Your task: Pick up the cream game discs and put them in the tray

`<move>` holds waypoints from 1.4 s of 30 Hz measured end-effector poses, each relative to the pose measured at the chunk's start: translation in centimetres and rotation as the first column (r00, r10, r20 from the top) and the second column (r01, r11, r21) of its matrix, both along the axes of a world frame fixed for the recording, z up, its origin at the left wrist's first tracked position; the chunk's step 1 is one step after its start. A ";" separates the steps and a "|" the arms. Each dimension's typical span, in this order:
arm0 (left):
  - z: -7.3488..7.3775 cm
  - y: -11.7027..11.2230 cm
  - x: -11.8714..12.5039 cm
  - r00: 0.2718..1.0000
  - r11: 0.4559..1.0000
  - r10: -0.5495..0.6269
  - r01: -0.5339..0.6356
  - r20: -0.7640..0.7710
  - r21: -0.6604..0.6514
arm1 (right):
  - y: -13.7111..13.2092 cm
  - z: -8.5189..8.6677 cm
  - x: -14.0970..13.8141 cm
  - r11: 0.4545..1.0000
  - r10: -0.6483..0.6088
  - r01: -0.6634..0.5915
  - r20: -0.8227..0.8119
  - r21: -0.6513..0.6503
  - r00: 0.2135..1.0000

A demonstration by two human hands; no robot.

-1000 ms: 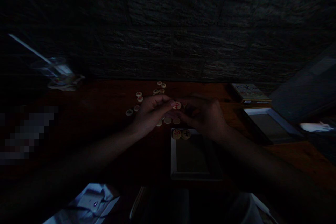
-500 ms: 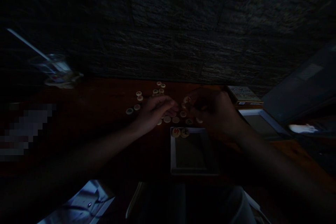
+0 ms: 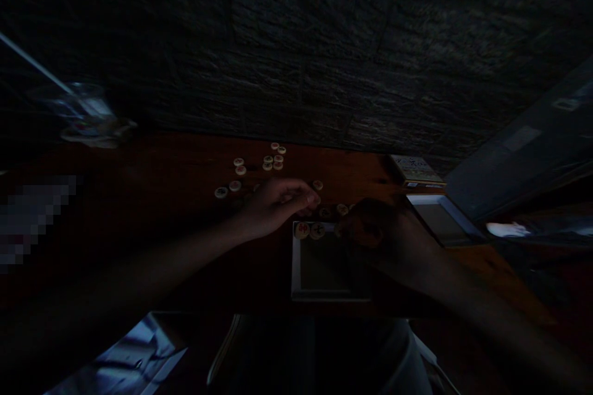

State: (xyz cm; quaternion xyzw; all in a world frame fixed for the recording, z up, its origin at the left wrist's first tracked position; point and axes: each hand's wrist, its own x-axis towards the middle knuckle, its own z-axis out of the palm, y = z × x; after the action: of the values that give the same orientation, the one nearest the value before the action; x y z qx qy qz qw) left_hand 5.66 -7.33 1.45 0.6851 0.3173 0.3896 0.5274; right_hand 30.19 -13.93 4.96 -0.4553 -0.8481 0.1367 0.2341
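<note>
The scene is very dark. My left hand (image 3: 278, 203) rests on the wooden table (image 3: 176, 197) with its fingers curled over pale round game pieces, and what it holds is hidden. My right hand (image 3: 375, 231) is closed and hovers at the top right corner of a shallow white-rimmed box (image 3: 296, 271). It seems to pinch a piece beside the two pieces (image 3: 309, 230) lying in the box's top left corner. Several more round pieces (image 3: 271, 160) lie scattered on the table beyond my left hand.
A glass with a straw (image 3: 86, 114) stands at the far left by the dark stone wall. A second open box (image 3: 440, 219) and a printed board or booklet (image 3: 414, 170) lie at the right. Something pale and shiny (image 3: 115, 358) lies at the near left edge.
My hands were together over the pieces, passing a red-marked piece. My right hand then drew back and down to the box's top edge. My left hand stayed over the pieces.
</note>
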 end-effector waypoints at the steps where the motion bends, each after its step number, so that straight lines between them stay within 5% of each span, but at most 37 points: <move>1: 0.0 0.0 0.0 1.000 1.000 -0.004 0.004 -0.005 -0.006 | -0.1 -0.3 -0.1 1.000 0.006 -0.006 0.014 -0.001 1.000; 10: -0.4 0.1 0.0 1.000 0.999 -0.026 0.026 0.001 -0.037 | 0.3 -2.2 -0.5 0.999 0.031 -0.028 0.136 -0.022 0.990; 42: -0.4 0.2 -0.2 0.998 0.998 -0.044 0.042 -0.047 -0.046 | -0.1 -2.6 -1.4 0.996 0.045 -0.061 0.219 0.069 0.975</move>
State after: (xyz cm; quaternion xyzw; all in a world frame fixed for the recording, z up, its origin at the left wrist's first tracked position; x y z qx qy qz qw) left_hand 5.49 -7.16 1.10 0.6889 0.3236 0.3546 0.5431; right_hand 28.79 -14.05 2.41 -0.4355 -0.8850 0.0605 0.1533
